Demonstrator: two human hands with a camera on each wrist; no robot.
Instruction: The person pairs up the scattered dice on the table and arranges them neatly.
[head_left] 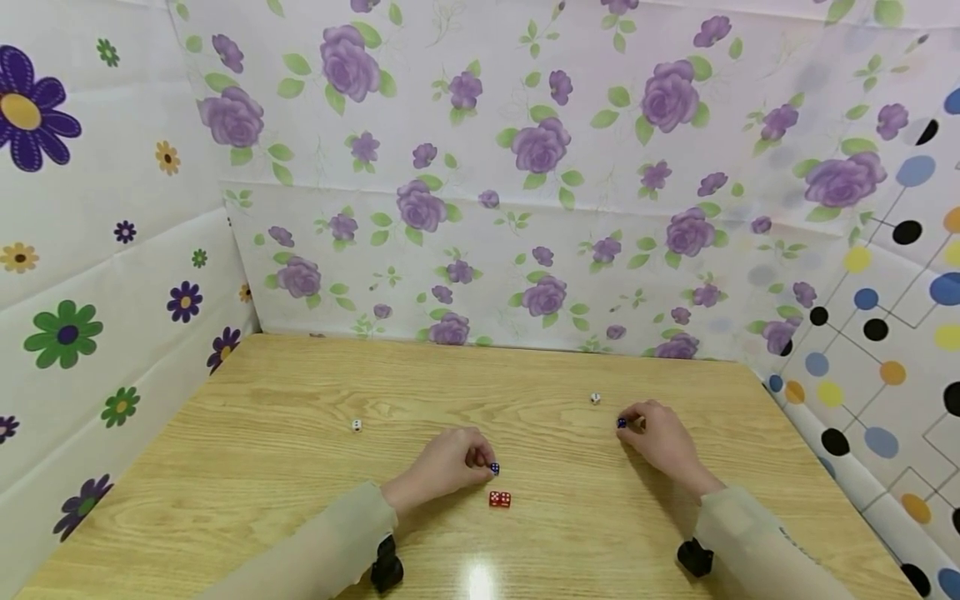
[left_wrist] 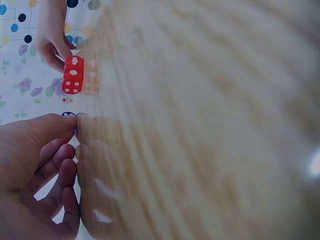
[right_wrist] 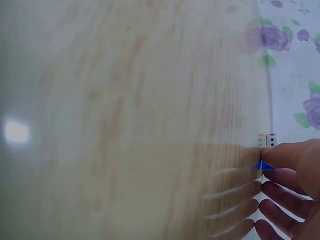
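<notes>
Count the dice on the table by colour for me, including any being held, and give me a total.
Blue dice: 2
Red dice: 2
White dice: 2
Total: 6

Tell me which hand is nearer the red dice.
Left. The left hand, pinching a blue die, is just beyond the red dice and to their left; the right hand is much farther off to their right.
</notes>
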